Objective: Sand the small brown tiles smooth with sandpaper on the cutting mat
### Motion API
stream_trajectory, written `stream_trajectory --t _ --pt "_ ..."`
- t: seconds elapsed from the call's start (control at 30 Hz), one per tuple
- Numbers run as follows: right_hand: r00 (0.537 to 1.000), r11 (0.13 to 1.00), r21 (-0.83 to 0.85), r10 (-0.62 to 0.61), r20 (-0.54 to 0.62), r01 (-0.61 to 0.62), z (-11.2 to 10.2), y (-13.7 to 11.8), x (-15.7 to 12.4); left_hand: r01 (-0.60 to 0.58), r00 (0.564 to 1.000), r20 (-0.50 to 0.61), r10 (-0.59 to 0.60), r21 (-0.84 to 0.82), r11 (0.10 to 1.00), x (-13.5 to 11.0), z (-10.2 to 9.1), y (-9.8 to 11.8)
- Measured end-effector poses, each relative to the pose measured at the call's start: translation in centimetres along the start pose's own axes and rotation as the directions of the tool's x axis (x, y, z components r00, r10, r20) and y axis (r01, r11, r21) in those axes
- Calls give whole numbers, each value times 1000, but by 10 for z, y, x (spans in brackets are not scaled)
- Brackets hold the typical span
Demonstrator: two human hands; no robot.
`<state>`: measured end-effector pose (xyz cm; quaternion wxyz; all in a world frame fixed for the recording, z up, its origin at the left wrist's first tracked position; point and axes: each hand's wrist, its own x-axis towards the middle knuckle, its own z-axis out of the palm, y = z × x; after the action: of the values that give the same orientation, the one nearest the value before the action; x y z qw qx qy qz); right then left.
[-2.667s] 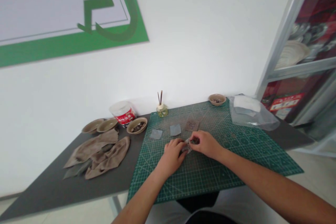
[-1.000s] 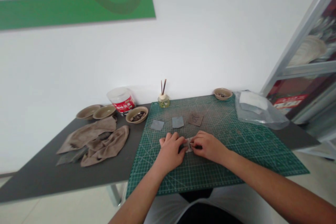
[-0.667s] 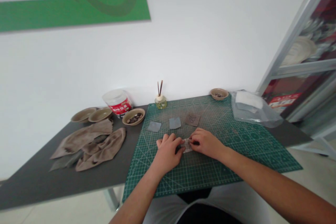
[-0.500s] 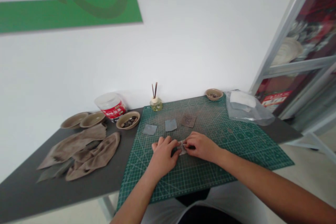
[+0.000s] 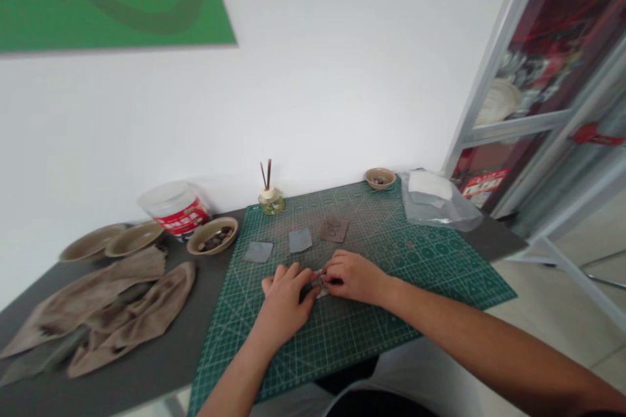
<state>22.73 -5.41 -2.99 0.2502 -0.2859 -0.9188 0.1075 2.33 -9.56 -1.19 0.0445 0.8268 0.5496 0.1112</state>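
Note:
A small pale piece, its kind unclear, lies low over the green cutting mat, mostly covered by fingers. My left hand holds its left side between thumb and forefinger, the other fingers curled on the mat. From the right, my right hand pinches at the same piece with fingertips drawn together. The fingertips of both hands nearly meet; a dark spot between them cannot be made out. Just beyond lie two flat grey squares, one on the left and one in the middle, beside a brown square with dark lines.
The cutting mat lies on a dark table. Left are crumpled brown cloths, shallow bowls, a bowl of dark pebbles and a red-labelled tub. Behind stand a reed diffuser, another bowl and a plastic bag.
The view has swung to the right, so everything sits further left in it. My hands stay at the pale piece, with the fingertips slightly closer together.

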Motion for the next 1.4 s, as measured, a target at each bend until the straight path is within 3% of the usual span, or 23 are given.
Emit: stream_trajectory --t 0.17,0.27,0.43,0.57,0.7,0.83,1.03,1.27,1.4 --pt "997 992 -107 69 -38 -73 -1 -2 0 1 1000 1 -1 -2 1000 1 -1 1" --pt "1000 996 -91 12 -22 -14 1 -5 0 13 1000 17 -13 -9 1000 1 -2 1" --pt "992 990 -98 91 -90 -100 3 -6 -1 9 1000 5 -9 -16 1000 1 -2 0" --pt "998 997 -69 23 -56 -27 2 -6 -2 17 1000 10 -17 1 1000 0 -1 1" --pt "988 987 -100 115 -106 -125 1 -6 -2 18 1000 8 -18 10 1000 0 -2 2" --pt "997 994 -86 61 -51 -65 2 -7 -3 6 1000 2 -6 21 1000 0 -1 2" --pt "976 976 -107 178 -126 -192 2 -4 -3 9 1000 -6 -9 18 1000 -1 -1 2" --pt "994 995 -45 87 -60 -90 0 -8 -4 40 999 23 -40 -4 999 -1 -5 5" --pt "983 986 -60 149 -109 -157 -2 -8 -5 38 999 19 -38 -16 999 -2 -6 5"
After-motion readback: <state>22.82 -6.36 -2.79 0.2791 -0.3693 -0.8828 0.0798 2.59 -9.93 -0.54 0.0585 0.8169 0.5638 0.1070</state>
